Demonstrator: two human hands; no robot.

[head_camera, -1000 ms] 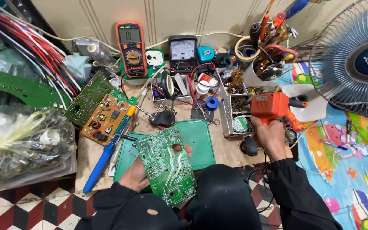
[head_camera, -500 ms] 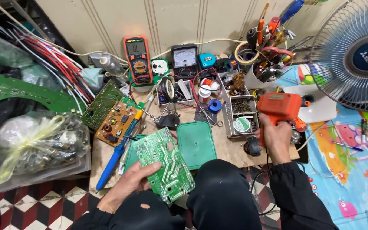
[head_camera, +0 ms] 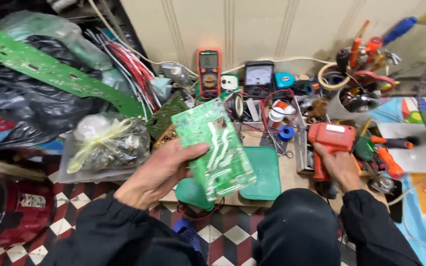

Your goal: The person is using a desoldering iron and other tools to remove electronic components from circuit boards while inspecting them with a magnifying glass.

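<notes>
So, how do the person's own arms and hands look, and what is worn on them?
Both arms are covered by long, loose black sleeves that end at the wrists. The left hand and the right hand are bare: no gloves, and no ring or watch can be seen. The fingers show no tape or markings. No cables are attached to the arms.

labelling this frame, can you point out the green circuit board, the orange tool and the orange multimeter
green circuit board (head_camera: pixel 218 148), head view, middle of its trace side
orange tool (head_camera: pixel 330 139), head view, on its body above the grip
orange multimeter (head_camera: pixel 208 73), head view, around its dial
</notes>
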